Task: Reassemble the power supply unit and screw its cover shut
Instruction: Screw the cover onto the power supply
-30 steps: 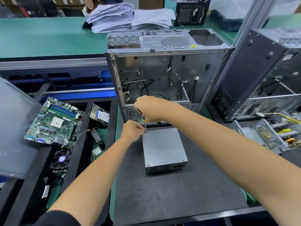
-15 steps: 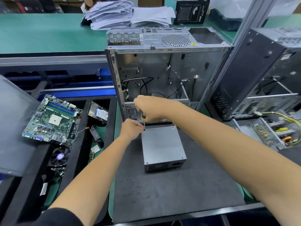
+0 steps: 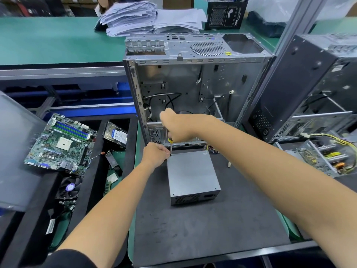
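A grey power supply unit (image 3: 191,175) lies on the black mat (image 3: 202,229) with its flat cover up and its vented face toward me. My right hand (image 3: 177,128) grips a screwdriver (image 3: 170,147) with a yellow and black handle, held upright. The tip stands on the unit's far left corner. My left hand (image 3: 155,154) sits curled at that same corner, its fingers pinched around the lower shaft near the tip. The screw itself is hidden by my fingers.
An empty open computer case (image 3: 193,89) stands just behind the unit. A motherboard (image 3: 61,144), hard drive (image 3: 116,135) and fan (image 3: 69,187) lie in black foam trays at left. Another open power supply (image 3: 324,157) and a dark case (image 3: 309,89) sit at right.
Both hands stay at the unit's far left corner with the screwdriver upright. The view has shifted slightly; nothing else has visibly moved.
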Available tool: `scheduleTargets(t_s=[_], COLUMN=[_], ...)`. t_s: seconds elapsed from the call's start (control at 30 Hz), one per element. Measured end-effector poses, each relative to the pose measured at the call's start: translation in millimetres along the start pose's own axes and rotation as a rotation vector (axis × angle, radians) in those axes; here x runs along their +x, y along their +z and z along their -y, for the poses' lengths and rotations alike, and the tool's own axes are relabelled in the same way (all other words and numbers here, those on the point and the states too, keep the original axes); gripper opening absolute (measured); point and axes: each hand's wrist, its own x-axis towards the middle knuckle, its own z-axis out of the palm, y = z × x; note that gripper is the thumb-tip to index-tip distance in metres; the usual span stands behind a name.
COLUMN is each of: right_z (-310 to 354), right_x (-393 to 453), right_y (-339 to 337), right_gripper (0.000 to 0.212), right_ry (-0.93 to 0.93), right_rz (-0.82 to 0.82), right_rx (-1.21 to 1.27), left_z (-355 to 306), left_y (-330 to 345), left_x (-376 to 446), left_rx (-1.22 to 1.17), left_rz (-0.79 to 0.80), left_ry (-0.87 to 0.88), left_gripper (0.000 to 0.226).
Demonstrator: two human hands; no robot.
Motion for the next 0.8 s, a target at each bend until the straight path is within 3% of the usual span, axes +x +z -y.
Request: scheduleTargets(t_s=[0.17, 0.33, 0.43, 0.6, 0.7, 0.8], right_z=[6, 7, 4, 1, 2, 2], right_x=[7, 15, 16, 10, 11, 14], right_y=[6, 9, 9, 5, 7, 6], right_gripper=[0.014, 0.039, 0.035, 0.022, 0.012, 0.023], right_ry=[-0.026, -0.003, 0.031, -0.049, -0.072, -0.038], right_rz=[-0.1, -0.162, -0.19, -0.031, -0.101, -0.143], right_rx=[-0.162, -0.221, -0.268, -0.095, -0.129, -0.097], left_z=[1, 3, 4, 4, 4, 4], left_y=[0, 0, 0, -1, -1, -1], left_x=[-1, 0, 0, 1, 1, 1], left_rx=[0.01, -0.008, -0.021, -0.028, -0.033, -0.045], left_rz=[0.006, 0.0, 0.002, 0.01, 0.013, 0.01], left_ry=[0.025, 0.03, 0.021, 0.015, 0.014, -0.003], left_gripper=[0.019, 0.027, 0.029, 0.026, 0.023, 0.025])
